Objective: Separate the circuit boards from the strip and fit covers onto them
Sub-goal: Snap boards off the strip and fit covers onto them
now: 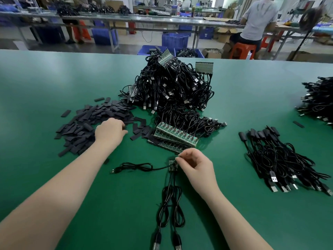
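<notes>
Right hand [193,164] is seen with fingers curled, thumb and forefinger pinching a short piece of circuit-board strip [172,165] just above the green table [54,87]; only a few boards of it are visible, the rest being covered by the fingertips. Three black USB cables [170,210] are attached to this piece: one is laid out to the left, two run toward the viewer, and their plugs are partly cut off by the lower frame edge. Left hand [110,131] is placed on the edge of a loose heap of flat black covers [86,123]; its fingers are bent downward among them, and whether a cover is actually held cannot be determined, since the fingertips are hidden behind the knuckles. Stacked full strips of green boards [173,138] are noted just beyond the right hand, with their cables trailing into a large tangled cable pile [171,87], in which further strips are half buried. Finished cables with covers fitted [281,159] are laid in a bundle to the right. Another cable pile [319,100] is cropped by the right edge. Background benches, blue crates and a seated person [255,22] are blurred and indistinct.
</notes>
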